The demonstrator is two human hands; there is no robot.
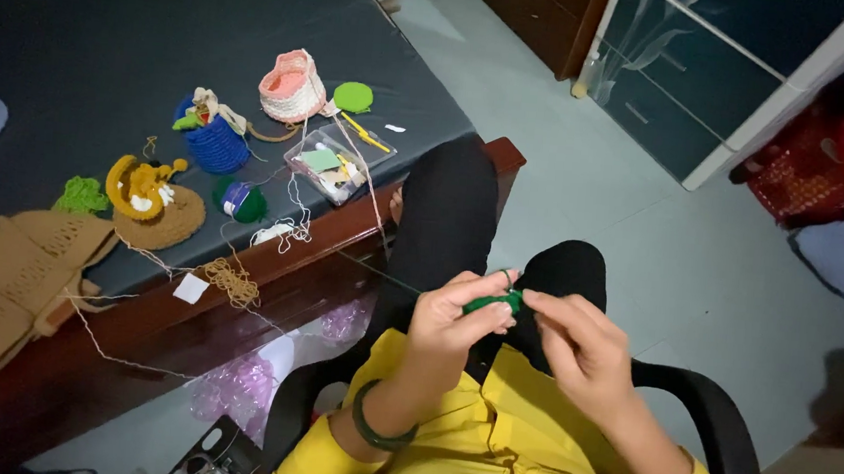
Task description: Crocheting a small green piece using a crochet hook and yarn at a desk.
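A seated person in a yellow top works a small green crochet piece [493, 301] with both hands above their lap.

The left hand [454, 320] pinches the green crochet piece between thumb and fingers; the right hand [574, 341] closes its fingertips on the piece's other end. Beyond the piece, to its left, a dark bed [77, 29] carries a pink crochet basket [291, 86], a blue crochet pouch [215, 140], a clear plastic box [337, 168] and a tan crochet hat [12, 280].
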